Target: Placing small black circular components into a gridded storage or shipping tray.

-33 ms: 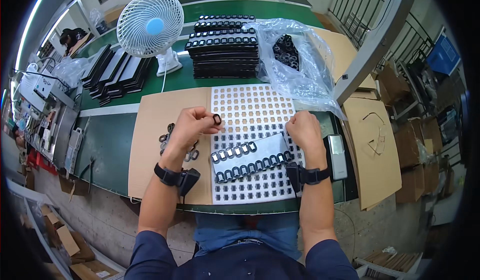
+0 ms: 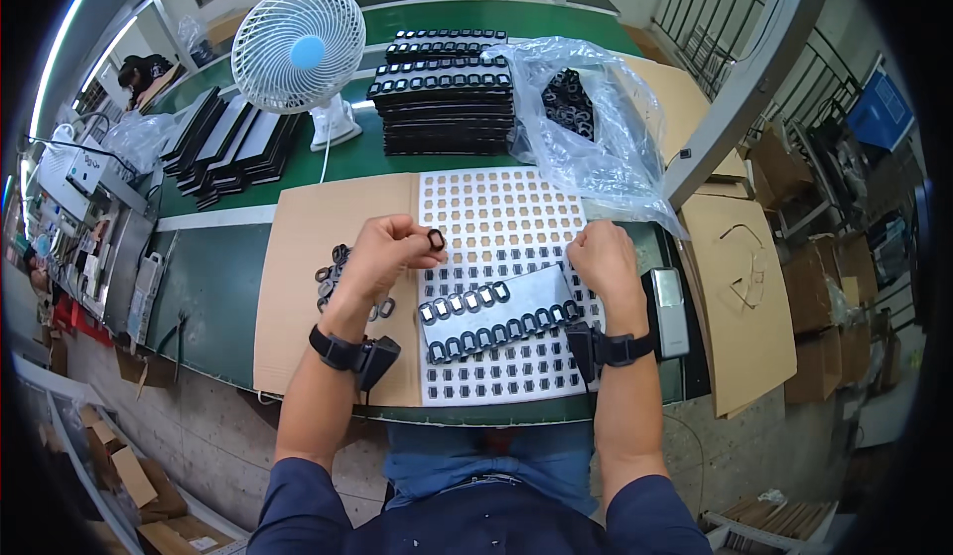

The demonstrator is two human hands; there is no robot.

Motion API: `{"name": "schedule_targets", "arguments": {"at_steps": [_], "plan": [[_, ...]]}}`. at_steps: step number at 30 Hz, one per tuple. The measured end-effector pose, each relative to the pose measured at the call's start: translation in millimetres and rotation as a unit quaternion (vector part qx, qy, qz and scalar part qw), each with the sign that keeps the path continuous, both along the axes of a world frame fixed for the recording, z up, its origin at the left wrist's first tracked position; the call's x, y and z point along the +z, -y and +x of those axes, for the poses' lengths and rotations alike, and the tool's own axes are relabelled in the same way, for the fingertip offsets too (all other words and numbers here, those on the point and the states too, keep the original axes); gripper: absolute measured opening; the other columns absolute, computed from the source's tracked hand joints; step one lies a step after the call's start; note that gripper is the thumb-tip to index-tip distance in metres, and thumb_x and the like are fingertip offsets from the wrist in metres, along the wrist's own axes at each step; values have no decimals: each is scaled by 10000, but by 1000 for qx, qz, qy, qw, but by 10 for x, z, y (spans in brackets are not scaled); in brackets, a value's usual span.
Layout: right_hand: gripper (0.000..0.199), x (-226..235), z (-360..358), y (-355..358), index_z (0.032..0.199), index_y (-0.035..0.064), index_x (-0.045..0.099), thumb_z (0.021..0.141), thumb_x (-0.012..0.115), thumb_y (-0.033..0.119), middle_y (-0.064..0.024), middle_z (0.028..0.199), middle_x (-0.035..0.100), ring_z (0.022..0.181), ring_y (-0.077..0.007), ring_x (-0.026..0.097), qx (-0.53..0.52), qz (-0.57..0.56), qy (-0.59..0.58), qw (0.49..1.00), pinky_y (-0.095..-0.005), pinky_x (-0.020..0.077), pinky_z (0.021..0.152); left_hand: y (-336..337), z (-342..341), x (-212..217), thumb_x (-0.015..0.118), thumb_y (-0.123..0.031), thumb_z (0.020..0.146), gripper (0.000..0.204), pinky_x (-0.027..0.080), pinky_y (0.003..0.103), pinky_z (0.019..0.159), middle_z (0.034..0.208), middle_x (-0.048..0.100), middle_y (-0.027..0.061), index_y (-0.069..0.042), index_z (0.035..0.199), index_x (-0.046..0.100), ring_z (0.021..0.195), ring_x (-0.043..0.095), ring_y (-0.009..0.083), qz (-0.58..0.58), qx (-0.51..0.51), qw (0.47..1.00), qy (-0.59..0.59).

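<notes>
My left hand (image 2: 385, 253) is closed in a pinch on a small black oval ring (image 2: 436, 239), held above the left part of a white perforated sheet (image 2: 430, 193). My right hand (image 2: 604, 255) is closed at the sheet's right edge; whatever its fingertips hold, if anything, is hidden. Between the hands, a grey metal plate (image 2: 531, 302) lies tilted on the sheet, carrying two rows of small black-framed parts (image 2: 498, 333). Small dark pieces fill the sheet's nearer holes, while its far holes show tan. Beside my left wrist, loose black rings (image 2: 341, 254) lie on cardboard (image 2: 288, 307), partly hidden by the hand.
Behind the sheet stands a stack of black trays (image 2: 442, 118) with parts on top. A clear plastic bag (image 2: 615, 148) of black parts sits at its right. A white fan (image 2: 308, 54) and dark plates (image 2: 238, 143) stand far left. A grey box-shaped device (image 2: 669, 312) lies beside my right forearm.
My left hand has shifted slightly to the right with the black ring in its fingers. My right hand and the plate stay where they were.
</notes>
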State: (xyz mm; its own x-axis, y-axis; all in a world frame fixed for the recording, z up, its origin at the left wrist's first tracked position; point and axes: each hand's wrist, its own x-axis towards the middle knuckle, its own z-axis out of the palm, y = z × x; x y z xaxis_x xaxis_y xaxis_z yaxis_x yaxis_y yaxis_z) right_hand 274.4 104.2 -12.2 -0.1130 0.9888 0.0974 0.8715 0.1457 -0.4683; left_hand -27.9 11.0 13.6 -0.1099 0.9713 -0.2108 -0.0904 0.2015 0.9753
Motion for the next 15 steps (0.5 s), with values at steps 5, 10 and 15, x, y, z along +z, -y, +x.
{"name": "schedule_targets", "arguments": {"at_steps": [5, 10, 15], "plan": [[181, 14, -81, -6, 692, -53, 694, 741, 649, 115, -300, 759, 661, 768, -450, 684, 4, 13, 48, 999, -495, 549, 772, -12, 65, -56, 687, -42, 928, 124, 613, 249, 751, 933, 749, 119, 50, 1009, 706, 831, 746, 176, -12, -20, 999, 30], [189, 125, -178, 31, 676, -52, 691, 725, 674, 129, -305, 749, 656, 756, -455, 680, -6, -9, 60, 998, -491, 552, 774, -16, 89, -80, 708, -72, 932, 129, 605, 237, 748, 930, 752, 118, 36, 1002, 712, 823, 742, 156, -18, -20, 999, 20], [199, 154, -154, 32, 700, -48, 698, 718, 709, 150, -277, 744, 676, 738, -439, 686, -4, -1, 37, 999, -472, 558, 761, -8, 35, -88, 729, -115, 933, 156, 591, 232, 734, 909, 753, 108, 26, 999, 723, 785, 724, 133, -17, -18, 1000, 0]]}}
